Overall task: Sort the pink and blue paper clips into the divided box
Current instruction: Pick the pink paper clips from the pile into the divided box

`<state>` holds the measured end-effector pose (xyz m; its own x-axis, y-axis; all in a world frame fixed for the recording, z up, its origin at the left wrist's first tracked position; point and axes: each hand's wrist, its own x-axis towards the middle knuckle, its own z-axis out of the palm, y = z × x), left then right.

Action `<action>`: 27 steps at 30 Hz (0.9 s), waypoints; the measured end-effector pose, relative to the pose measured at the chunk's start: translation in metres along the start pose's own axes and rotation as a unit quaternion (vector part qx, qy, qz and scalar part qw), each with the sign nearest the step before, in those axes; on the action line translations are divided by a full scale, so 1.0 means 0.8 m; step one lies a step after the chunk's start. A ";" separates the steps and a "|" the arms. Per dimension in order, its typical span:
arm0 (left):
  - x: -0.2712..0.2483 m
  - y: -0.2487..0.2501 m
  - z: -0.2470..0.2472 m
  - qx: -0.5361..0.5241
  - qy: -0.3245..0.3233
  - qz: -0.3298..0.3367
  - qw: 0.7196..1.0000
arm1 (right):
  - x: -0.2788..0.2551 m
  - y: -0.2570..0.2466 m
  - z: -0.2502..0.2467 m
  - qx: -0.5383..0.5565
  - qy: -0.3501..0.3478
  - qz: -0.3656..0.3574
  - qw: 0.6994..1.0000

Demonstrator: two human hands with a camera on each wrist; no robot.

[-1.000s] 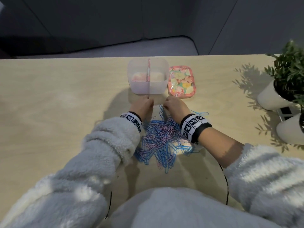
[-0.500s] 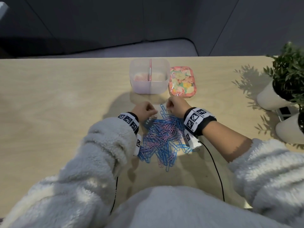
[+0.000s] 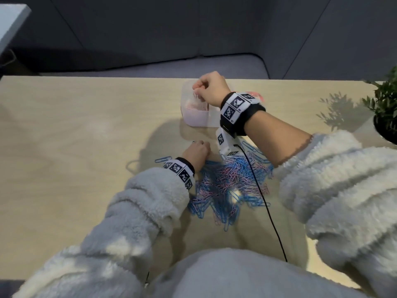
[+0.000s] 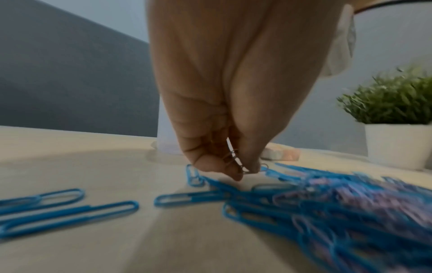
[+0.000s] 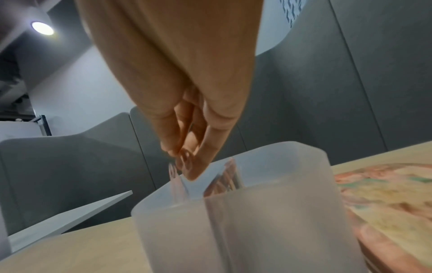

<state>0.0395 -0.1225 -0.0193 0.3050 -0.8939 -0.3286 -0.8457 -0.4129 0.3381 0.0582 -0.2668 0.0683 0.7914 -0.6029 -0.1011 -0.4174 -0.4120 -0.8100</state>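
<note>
Right hand [image 3: 211,88]: over the left compartment of the box [image 3: 194,117], fingertips pinching pink clips [image 5: 176,182] that hang into it.
Left hand [image 3: 196,152]: at the far edge of the clip pile [image 3: 229,181] on the table [image 3: 75,136], fingers pinching a small clip [image 4: 236,162] just above it.

The right hand [image 3: 211,88] is above the left compartment of the divided box [image 3: 196,119], a paper clip [image 5: 176,182] hanging just below its fingertips [image 5: 191,173]. The lid [image 5: 383,199] lies right of the box. Nearer the person, the left hand's [image 3: 196,152] fingertips [image 4: 233,171] meet the far left edge of the clip pile [image 3: 229,183] on the table [image 3: 75,136]. A potted plant [image 3: 386,108] stands far right.
</note>
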 end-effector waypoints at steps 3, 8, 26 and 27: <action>0.001 -0.002 -0.030 -0.072 0.060 0.007 0.996 | -0.002 0.002 -0.001 -0.005 -0.026 0.012 1.000; 0.028 -0.007 -0.105 -0.068 0.198 -0.005 0.978 | -0.021 0.027 -0.033 0.088 0.045 0.023 0.995; -0.003 0.052 -0.021 0.041 0.084 0.137 0.986 | -0.213 0.206 -0.057 -0.106 0.006 0.106 0.989; -0.007 0.061 -0.003 0.059 0.031 0.151 0.986 | -0.219 0.207 -0.051 -0.120 -0.016 0.082 0.989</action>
<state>-0.0025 -0.1378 0.0009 0.0551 -0.9835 -0.1723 -0.9459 -0.1067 0.3065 -0.1677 -0.2571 -0.0250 0.7169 -0.6544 -0.2404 -0.6319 -0.4643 -0.6206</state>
